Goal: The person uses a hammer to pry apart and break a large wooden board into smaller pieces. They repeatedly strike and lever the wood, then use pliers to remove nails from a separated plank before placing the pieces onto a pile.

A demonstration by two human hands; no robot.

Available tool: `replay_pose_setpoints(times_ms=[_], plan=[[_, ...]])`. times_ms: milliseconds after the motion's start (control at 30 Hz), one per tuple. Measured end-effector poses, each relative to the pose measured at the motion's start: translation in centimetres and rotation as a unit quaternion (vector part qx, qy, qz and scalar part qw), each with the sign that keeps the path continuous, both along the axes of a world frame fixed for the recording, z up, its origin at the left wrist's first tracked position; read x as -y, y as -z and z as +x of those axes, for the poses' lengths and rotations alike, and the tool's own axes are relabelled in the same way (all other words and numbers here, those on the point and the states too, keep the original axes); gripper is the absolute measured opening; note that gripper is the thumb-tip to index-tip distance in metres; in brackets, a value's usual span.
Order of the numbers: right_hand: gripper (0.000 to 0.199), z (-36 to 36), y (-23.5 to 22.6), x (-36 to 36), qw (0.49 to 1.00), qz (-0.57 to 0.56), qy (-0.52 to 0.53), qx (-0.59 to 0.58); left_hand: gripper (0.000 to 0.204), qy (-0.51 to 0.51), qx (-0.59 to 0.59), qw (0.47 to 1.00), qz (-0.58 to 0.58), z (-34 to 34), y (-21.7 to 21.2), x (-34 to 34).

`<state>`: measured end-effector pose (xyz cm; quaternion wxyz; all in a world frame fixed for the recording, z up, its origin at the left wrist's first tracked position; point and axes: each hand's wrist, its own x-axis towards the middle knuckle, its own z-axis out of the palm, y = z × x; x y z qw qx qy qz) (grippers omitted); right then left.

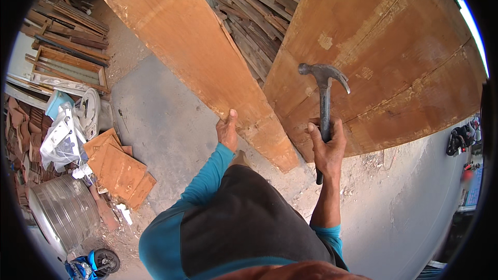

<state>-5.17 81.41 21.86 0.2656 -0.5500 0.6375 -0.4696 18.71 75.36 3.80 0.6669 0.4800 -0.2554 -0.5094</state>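
Observation:
My right hand is wrapped round the dark handle of a claw hammer, held upright with its metal head at the top and the claw pointing right. Behind the hammer stands a large brown wooden panel with seams and pale, rough patches. My left hand grips the left edge of a long, narrow wooden board, thumb on its face and the other fingers partly hidden behind the edge. This board slants from the upper left down toward the middle, its lower end close to the large panel's lower corner.
Stacks of old timber lie beyond the boards, with more planks at far left. Nearer on the left are small plywood pieces, a ribbed metal drum, a plastic bag and a blue wheeled vehicle. Debris litters the concrete floor.

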Motion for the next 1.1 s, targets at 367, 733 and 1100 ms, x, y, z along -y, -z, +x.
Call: replay_pose_setpoints(times_ms=[367, 733, 1100], plan=[[0.034, 6.0, 7.4, -0.5, 0.975, 0.134, 0.174, 0.027, 0.094, -0.130, -0.032, 0.991, -0.013, 28.8, -1.3, 9.4], [0.031, 19.6, 16.0, 8.7, 0.955, 0.206, 0.176, 0.124, 0.097, -0.289, -0.018, 0.957, 0.008, 51.1, 0.9, 14.9], [0.027, 30.0, 18.2, 30.0, 0.983, 0.048, 0.158, 0.086, 0.091, -0.317, -0.104, 0.943, -0.004, 65.5, 7.8, 24.3]])
